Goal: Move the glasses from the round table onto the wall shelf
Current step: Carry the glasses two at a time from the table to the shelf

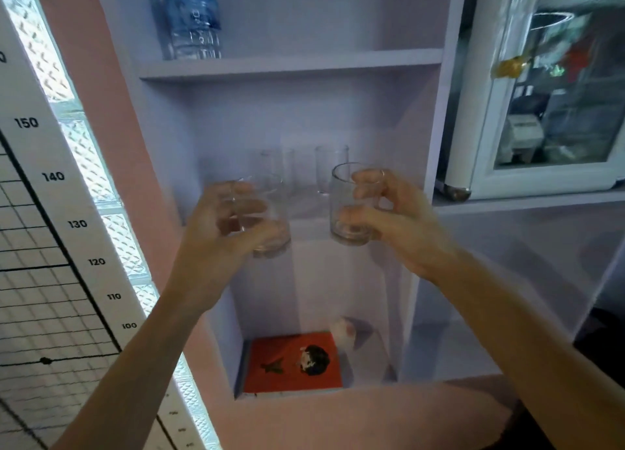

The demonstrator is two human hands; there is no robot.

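I hold two clear glasses up in front of the pale lilac wall shelf [311, 213]. My left hand [223, 223] is closed around one glass [274, 233], and my right hand [389, 213] grips a second glass [345, 223]. Both held glasses hover at the front edge of the middle shelf board, apart from each other. Two more clear glasses stand at the back of that board, one on the left [270, 164] and one on the right [331, 167]. The round table is out of view.
A water bottle [192, 16] stands on the upper shelf board. The lower compartment holds an orange book [291, 365] and a small pale object [345, 331]. A glass-door cabinet [548, 88] sits to the right, a height chart [54, 213] to the left.
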